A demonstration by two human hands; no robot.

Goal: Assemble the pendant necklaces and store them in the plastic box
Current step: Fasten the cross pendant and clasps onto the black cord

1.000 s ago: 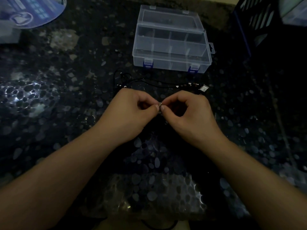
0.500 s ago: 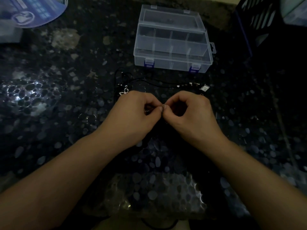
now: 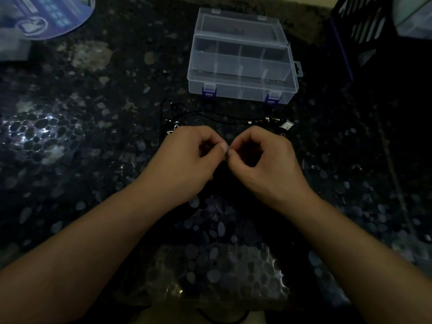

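Dim light falls on a dark counter (image 3: pixel 98 188) covered in a glossy black cloth printed with pale pebble shapes. At its far side stands a clear plastic box (image 3: pixel 242 59) with inner dividers and two blue front latches; its lid is raised, and the compartments look bare, though the gloom makes that hard to confirm.

Between the box and the hands lies a thin black cord (image 3: pixel 217 116), running roughly left to right. Its left part loops near a small cluster of silver metal clasps (image 3: pixel 174 127), which sits just beside the knuckles of the left hand (image 3: pixel 187 160). Toward the cord's right end are a few tiny silver fittings (image 3: pixel 272 119) and a small pale square pendant (image 3: pixel 286 125), near the right hand (image 3: pixel 264 162) but not touching it.

Both hands hover over the middle of the counter, curled inward, with their tips meeting. The left thumb and forefinger are pressed together, and the right fingers (image 3: pixel 231 152) pinch against them at the same spot. A very small piece is caught between the two pinches; it is too small and dark to identify. The remaining fingers of each hand are folded toward the palm.

A round blue printed sheet (image 3: pixel 49 17) lies at the far left corner, and a dark slatted crate (image 3: pixel 364 31) stands at the far right.
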